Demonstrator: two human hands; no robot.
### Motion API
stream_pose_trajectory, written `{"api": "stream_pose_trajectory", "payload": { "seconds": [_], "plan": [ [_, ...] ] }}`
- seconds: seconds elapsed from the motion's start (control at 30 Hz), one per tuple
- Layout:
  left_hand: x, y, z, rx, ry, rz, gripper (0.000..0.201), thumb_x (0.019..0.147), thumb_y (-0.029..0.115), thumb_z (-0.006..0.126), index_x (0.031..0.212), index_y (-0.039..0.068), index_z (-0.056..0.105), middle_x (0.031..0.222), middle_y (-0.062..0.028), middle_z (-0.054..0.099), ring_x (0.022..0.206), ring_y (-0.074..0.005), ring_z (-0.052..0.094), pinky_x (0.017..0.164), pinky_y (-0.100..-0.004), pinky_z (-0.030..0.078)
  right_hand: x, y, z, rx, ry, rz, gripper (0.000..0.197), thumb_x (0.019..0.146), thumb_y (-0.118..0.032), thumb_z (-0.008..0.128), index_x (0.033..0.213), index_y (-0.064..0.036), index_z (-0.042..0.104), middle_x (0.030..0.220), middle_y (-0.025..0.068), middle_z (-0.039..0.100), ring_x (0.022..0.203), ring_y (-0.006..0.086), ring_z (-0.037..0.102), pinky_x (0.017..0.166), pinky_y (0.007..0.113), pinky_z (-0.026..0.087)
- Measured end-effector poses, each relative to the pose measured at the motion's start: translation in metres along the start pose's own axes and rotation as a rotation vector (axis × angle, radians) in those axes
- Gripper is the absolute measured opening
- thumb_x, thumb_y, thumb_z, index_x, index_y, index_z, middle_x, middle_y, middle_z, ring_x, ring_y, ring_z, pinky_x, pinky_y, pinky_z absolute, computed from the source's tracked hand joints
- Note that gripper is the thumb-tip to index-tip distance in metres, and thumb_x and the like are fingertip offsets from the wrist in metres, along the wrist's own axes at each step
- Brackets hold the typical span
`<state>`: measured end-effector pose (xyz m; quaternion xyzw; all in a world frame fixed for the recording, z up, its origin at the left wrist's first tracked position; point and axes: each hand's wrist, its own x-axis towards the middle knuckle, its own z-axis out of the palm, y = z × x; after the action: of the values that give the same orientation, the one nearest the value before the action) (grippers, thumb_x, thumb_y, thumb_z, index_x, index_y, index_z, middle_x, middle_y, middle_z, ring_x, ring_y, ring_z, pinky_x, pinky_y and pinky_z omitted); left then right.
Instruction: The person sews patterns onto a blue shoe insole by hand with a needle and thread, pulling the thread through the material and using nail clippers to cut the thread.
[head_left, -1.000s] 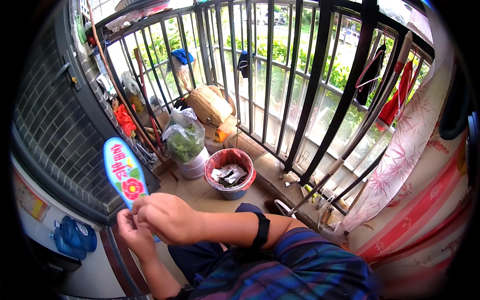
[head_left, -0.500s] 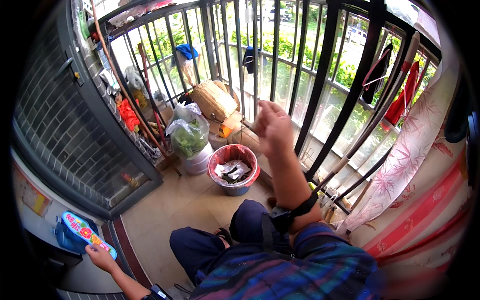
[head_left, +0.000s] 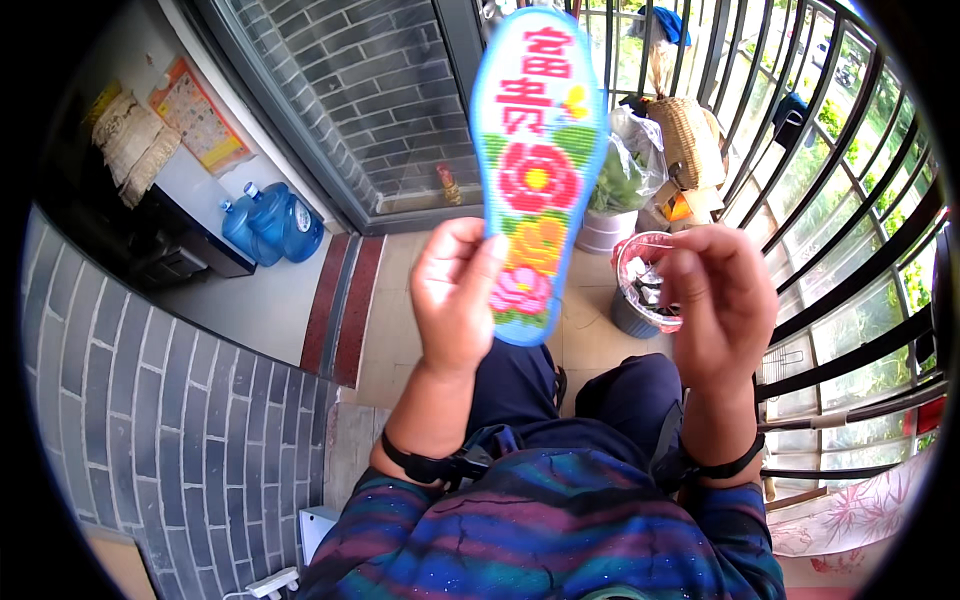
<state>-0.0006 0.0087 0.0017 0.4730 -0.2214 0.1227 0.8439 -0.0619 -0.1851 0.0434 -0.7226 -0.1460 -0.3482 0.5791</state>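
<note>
My left hand (head_left: 455, 300) grips an embroidered insole (head_left: 537, 180) near its lower end, thumb on the front face. The insole stands upright before me, pale blue round the rim, with red characters at the top and red, orange and pink flowers below. To its right, apart from it, my right hand (head_left: 722, 310) is raised with thumb and forefinger brought together in a pinch. Whatever those fingers may hold is too small to make out; no thread can be seen.
A lined waste bin (head_left: 640, 318) stands on the tiles beyond my right hand, near a bag of greens (head_left: 622, 170) and a wicker basket (head_left: 687, 140). Black railings (head_left: 850, 130) run along the right. Blue water bottles (head_left: 272, 225) and a brick wall (head_left: 170, 420) are leftward.
My left hand has lifted the insole from the lower left up in front of me. My right hand has come down from its raised reach, and the view has turned left.
</note>
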Motion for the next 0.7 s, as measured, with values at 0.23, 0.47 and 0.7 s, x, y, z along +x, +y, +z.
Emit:
{"api": "stream_pose_trajectory", "payload": {
  "seconds": [0.23,0.47,0.7],
  "plan": [
    [-0.018,-0.007,0.025,0.199,0.056,-0.01,0.02,0.088,0.005,0.062,0.107,-0.002,0.058,0.1,-0.0079,0.064,0.087,-0.0126,0.061,0.079,-0.0271,0.05,0.013,0.003,0.011,-0.401,-0.186,-0.478,0.024,0.067,-0.008,0.065,0.084,-0.0055,0.048,0.073,0.0109,0.055,0.067,0.0316,0.059,0.059,0.042,0.047],
    [-0.011,-0.016,0.016,0.194,-0.001,-0.012,0.023,0.097,0.014,0.048,0.111,-0.004,0.052,0.104,-0.0146,0.062,0.092,-0.0189,0.063,0.084,-0.0312,0.051,0.006,0.021,0.003,-0.417,-0.196,-0.364,0.022,0.071,-0.012,0.065,0.087,-0.0047,0.052,0.07,0.01,0.057,0.064,0.0317,0.06,0.056,0.041,0.048],
    [-0.005,-0.022,0.012,0.226,-0.055,-0.007,0.023,0.097,0.014,0.048,0.112,-0.003,0.049,0.106,-0.0138,0.062,0.094,-0.0173,0.063,0.085,-0.0309,0.05,0.008,0.019,-0.008,-0.304,-0.096,-0.23,0.013,0.082,-0.006,0.061,0.091,-0.0046,0.052,0.07,0.0123,0.056,0.063,0.0339,0.059,0.054,0.041,0.046]
  ]
}}
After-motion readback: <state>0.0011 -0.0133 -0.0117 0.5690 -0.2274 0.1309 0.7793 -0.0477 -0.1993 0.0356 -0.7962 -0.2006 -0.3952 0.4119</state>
